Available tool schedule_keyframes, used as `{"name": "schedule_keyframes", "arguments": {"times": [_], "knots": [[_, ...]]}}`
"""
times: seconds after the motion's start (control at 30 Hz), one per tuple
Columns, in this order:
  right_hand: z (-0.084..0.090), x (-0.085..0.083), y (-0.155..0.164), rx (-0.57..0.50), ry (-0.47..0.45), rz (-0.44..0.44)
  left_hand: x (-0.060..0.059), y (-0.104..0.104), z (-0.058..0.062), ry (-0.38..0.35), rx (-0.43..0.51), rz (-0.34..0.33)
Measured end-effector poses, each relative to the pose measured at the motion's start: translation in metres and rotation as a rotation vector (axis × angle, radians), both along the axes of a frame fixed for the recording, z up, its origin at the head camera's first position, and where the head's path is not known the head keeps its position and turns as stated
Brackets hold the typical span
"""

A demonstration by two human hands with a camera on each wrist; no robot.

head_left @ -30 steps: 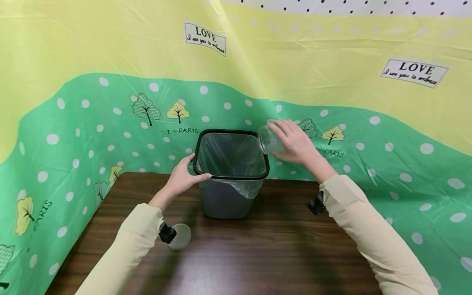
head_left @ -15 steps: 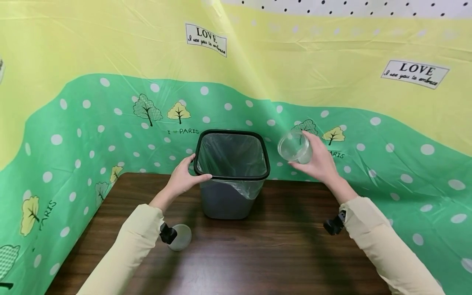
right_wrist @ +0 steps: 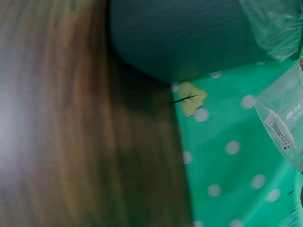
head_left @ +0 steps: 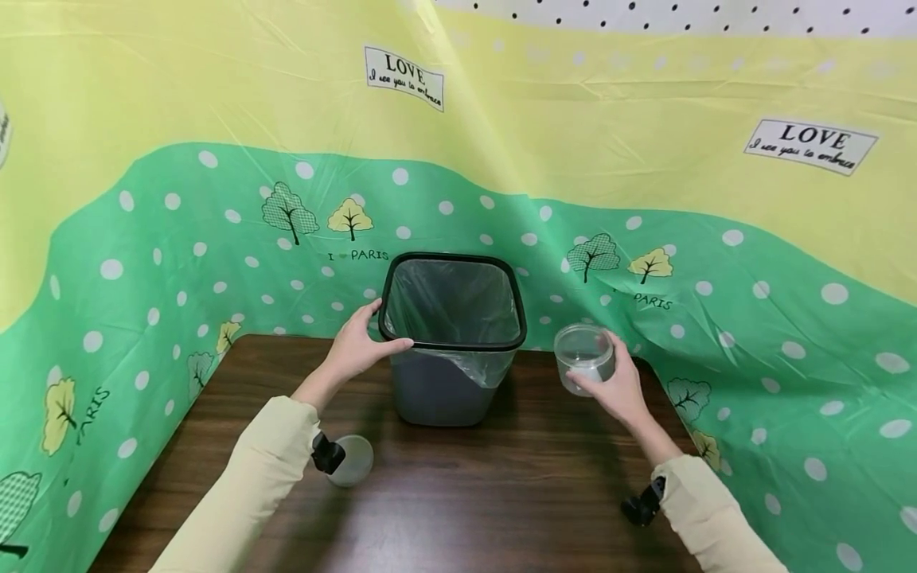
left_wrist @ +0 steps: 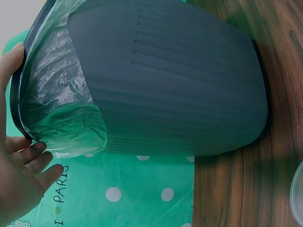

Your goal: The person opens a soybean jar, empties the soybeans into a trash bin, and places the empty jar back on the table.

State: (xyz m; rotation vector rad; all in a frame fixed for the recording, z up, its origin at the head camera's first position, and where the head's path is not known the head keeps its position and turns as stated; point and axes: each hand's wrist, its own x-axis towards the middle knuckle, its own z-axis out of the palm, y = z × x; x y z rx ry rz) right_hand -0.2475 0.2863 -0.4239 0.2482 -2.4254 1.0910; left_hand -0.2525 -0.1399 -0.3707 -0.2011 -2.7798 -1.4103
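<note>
A grey trash bin [head_left: 444, 390] with a black rim and a clear plastic liner [head_left: 476, 368] stands upright at the back of the table. My left hand [head_left: 356, 342] holds the bin at its front left corner, thumb over the front rim and fingers along the left side. To the right of the bin, my right hand [head_left: 618, 390] grips a clear plastic jar [head_left: 582, 362] from its right side, its uncovered mouth tilted upward. A small printed label [right_wrist: 279, 132] shows near the jar's base in the right wrist view.
A round translucent lid [head_left: 354, 461] lies on the dark wooden table [head_left: 466, 509] beside the left wrist. Green and yellow patterned cloth [head_left: 458, 183] hangs close behind the bin and around both sides of the table.
My right hand has drawn the jar from the bin's right rim out to the right and down toward the table, turning it from tipped over to nearly upright. The left hand keeps its place.
</note>
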Motion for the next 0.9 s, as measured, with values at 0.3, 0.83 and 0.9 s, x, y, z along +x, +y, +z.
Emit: {"name": "schedule_keyframes", "arguments": {"times": [0.3, 0.83, 0.9], "knots": [[-0.071, 0.018, 0.0, -0.102, -0.149, -0.097, -0.001, 0.0, -0.002, 0.003, 0.019, 0.001], [-0.139, 0.033, -0.007, -0.153, -0.182, -0.17, 0.0, 0.0, -0.002, -0.004, 0.038, -0.004], [-0.143, 0.036, -0.009, -0.151, -0.179, -0.167, 0.0, 0.0, -0.003, -0.004, 0.039, -0.004]]}}
